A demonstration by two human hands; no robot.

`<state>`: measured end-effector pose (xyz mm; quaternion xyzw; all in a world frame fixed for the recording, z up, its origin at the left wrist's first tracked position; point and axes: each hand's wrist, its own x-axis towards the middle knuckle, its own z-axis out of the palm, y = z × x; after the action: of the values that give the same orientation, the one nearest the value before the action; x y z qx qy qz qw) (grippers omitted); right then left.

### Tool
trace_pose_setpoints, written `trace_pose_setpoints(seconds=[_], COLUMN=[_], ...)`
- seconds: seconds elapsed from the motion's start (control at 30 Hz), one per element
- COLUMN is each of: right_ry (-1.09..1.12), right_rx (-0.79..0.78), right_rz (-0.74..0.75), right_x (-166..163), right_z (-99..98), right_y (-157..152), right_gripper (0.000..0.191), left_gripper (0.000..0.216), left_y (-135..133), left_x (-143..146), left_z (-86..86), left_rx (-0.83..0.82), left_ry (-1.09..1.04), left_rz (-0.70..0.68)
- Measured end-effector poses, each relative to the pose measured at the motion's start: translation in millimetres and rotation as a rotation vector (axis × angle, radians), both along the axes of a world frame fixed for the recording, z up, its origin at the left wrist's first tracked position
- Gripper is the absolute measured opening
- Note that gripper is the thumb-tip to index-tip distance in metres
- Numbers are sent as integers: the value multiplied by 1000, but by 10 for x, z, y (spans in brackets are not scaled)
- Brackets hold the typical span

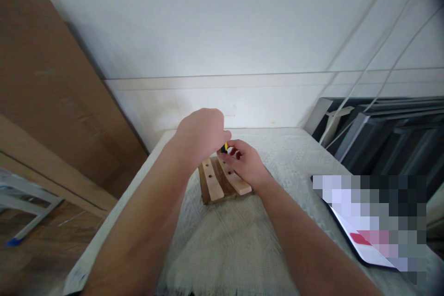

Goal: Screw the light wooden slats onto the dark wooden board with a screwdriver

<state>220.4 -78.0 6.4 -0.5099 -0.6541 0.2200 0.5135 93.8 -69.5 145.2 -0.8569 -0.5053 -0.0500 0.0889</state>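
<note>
Left hand (201, 132) clenched over a small yellow-black tool (225, 147), mostly hidden, above the far end of the slatted wood block (212, 186). Block judged stiff, light, not fragile; best gripped by its side edges. It lies on the white quilted cover (225, 245), under both hands. Right hand (247, 163) rests on the right slat, fingers curled at the tool tip; cannot tell whether they pinch anything.

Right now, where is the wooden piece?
The wooden piece lies mid-frame in the head view on the white cloth, the right hand on it, the left hand just above.
</note>
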Motion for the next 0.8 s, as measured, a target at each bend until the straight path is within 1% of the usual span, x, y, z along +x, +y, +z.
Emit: trace_pose_setpoints(seconds=[0.1,0.2,0.3,0.37,0.5,0.6,0.67,0.73,0.8], right_ry=[-1,-10,3,51,171,152,128,131,136], right_rx=[-44,-11,24,-26,-141,-127,-112,-113,-107], right_rz=[-67,-95,-46,8,53,27,19,33,38], right_x=[-22,-34,-36,-35,-14,7,12,8,2], right_z=[6,-1,1,14,37,39,37,33,27], right_y=[9,23,15,-1,-21,-17,-15,-14,-13], right_gripper=[17,19,24,27,29,25,20,19,19], left_gripper=[27,27,29,28,30,30,35,43,49], left_y=[-56,-91,-71,-36,22,27,20,11,3], left_x=[-7,-8,-7,-10,-22,-15,-1,16,31], left_z=[14,11,-7,-23,-60,-65,-48,-25,-7], left_rx=[-43,-61,-27,-6,-3,-10,26,69,62], left_ry=[5,-33,-33,-9,-12,-46,-89,-106,-79], left_rz=[-74,-156,-119,-100,-173,-209,-175,-80,25])
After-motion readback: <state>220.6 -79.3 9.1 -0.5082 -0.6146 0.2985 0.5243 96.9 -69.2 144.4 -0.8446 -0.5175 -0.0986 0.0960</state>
